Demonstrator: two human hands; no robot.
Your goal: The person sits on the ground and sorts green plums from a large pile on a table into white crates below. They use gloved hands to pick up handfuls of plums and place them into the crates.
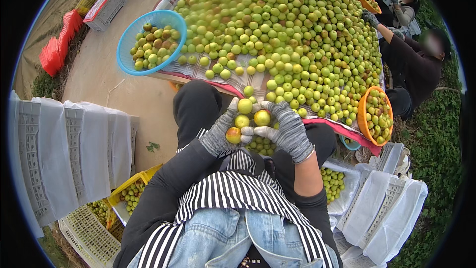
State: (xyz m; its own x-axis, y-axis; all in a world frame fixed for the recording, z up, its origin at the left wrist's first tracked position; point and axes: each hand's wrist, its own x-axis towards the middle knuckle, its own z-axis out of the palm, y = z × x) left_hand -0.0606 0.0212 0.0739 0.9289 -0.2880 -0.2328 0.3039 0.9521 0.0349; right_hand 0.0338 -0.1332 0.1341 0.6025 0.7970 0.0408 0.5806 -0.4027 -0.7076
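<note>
Both my hands wear grey knit gloves with pale fingertips and meet above my lap, at the near edge of a heap of green jujubes (297,18). My left hand (223,130) holds several fruits: a yellow-green jujube (244,106) at the top, another (242,121) below it and a red-blushed one (233,135) lowest. In my right hand (288,128), a yellow jujube with a red patch (262,118) sits by the fingertips. Beneath the hands, more green jujubes (262,146) show in a container between my knees, its rim mostly hidden.
A blue basket (122,50) of browner fruit stands at the heap's left corner, an orange basket (360,115) at its right. Lined crates (89,149) rise on my left, others (390,208) on my right. A yellow crate (154,171) holds fruit. Two people (416,59) sit along the right side.
</note>
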